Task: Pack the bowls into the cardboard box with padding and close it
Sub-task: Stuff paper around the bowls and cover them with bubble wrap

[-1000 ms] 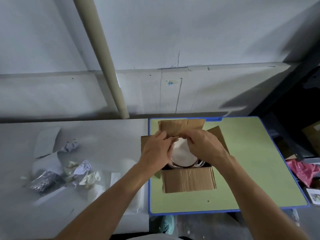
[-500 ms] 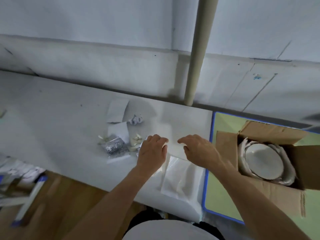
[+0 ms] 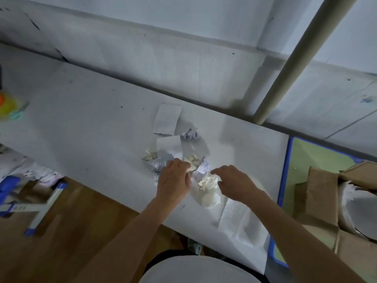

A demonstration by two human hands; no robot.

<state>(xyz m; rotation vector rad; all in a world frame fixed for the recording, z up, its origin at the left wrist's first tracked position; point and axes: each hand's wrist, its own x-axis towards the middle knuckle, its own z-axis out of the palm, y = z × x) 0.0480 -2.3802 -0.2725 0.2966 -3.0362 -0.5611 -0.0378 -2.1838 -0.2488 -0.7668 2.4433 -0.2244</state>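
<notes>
Two hands work over the white desk (image 3: 81, 119). The left hand (image 3: 173, 180) has its fingers curled down into a heap of crumpled paper padding (image 3: 205, 180); whether it pinches any cannot be told. The right hand (image 3: 234, 184) is loosely spread, its fingertips at the heap's right side, holding nothing.

Behind the heap lie two flat paper sheets (image 3: 168, 119), one crumpled paper ball (image 3: 190, 134) and one piece of silver foil (image 3: 156, 166). One sheet of bubble wrap (image 3: 240, 223) lies on the near edge of the desk, under the right forearm.

One cardboard box (image 3: 322, 193) stands well to the right on a green mat (image 3: 306, 158), flaps open. One white bowl (image 3: 357, 213) shows inside it, with padding round its rim; the frame edge cuts both off.

Half a second ago both hands hovered over the bubble wrap; they are now further back, at the paper heap. A second ago they were inside the box. The box now sits closer to the right edge of the view.
</notes>
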